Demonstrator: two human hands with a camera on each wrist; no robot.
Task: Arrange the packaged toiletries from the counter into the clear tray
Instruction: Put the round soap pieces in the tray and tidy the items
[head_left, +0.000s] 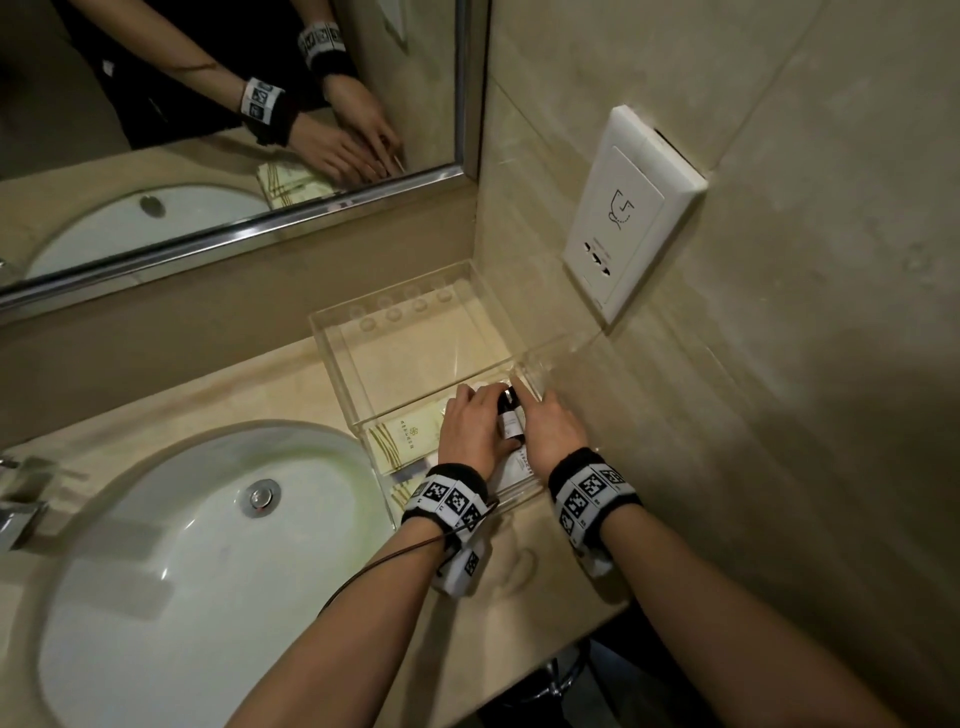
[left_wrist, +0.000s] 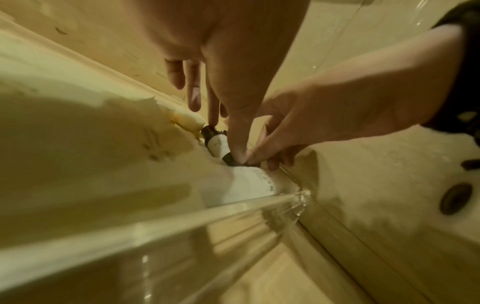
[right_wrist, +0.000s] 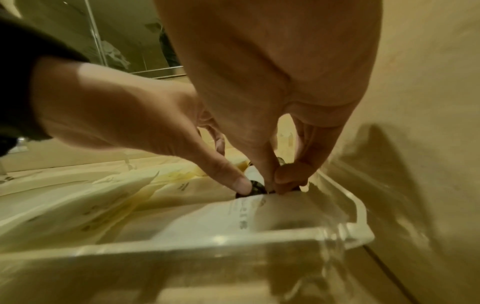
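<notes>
**Q:** so where's everything sitting right now?

**A:** Both my hands are down in the clear tray (head_left: 332, 358), which sits on the counter (head_left: 291, 384) in the corner, right of the sink (head_left: 171, 525) and below the wall socket (head_left: 631, 213). My left hand (head_left: 470, 428) and right hand (head_left: 553, 428) are side by side over the near right part of the tray, with a small dark bottle with a white label (head_left: 509, 415) lying between them.

**Q:** are you actually gripping the bottle or just poking it?

**A:** Gripping, more or less. On the left wrist view my left thumb presses down on the dark end of the bottle (left_wrist: 217, 144) and a fingertip touches its other dark end, so it's pinched lengthwise. My right fingers (left_wrist: 262, 153) curl in and meet that same near end. The right wrist view shows my right thumb and forefinger pinched together at the cap. Whether there's a second bottle under them, I can't tell.

**Q:** anything else in the tray?

**A:** Yeah, pale packets with gold lines (head_left: 402, 441) lie flat on the left side of the tray floor, and a white packet with printed text (right_wrist: 233, 214) lies just in front of the bottle, against the near wall. The far half of the tray shows only bare floor with round bumps.
</notes>
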